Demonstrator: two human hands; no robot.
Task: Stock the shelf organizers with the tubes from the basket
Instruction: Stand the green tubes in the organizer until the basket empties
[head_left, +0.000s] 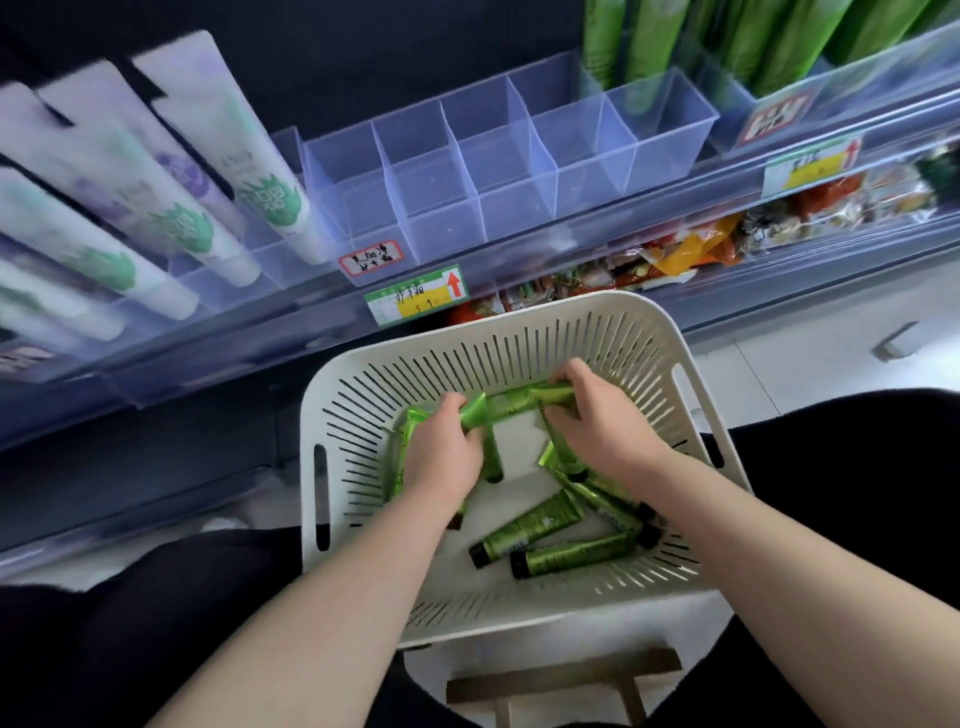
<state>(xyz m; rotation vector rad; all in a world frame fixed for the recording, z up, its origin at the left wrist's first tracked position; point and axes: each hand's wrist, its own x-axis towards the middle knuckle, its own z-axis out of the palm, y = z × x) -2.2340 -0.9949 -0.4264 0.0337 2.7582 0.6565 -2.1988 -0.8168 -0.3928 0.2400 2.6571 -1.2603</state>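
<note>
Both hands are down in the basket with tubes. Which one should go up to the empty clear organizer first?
Right, probably. The right hand pinches a green tube by the basket's far wall, nearest the empty organizer. The left hand grips a second tube but sits farther back.

Basket (519, 312): white plastic, slotted walls, handle cut-outs in the sides; it encloses both grips.
First tube (475, 410): small, green, held in the curled fingers of the left hand (441, 452), flat crimped end pointing up and away.
Second tube (548, 396): same kind, gripped by the right hand (597, 421), lying crosswise between the two grips.
Loose tubes (530, 525): green with black caps, lying flat and crisscrossed on the basket floor, just nearer than the right grip.
Shelf organizer (509, 171): clear plastic, partitioned into a row of compartments, well beyond both grips.
</note>
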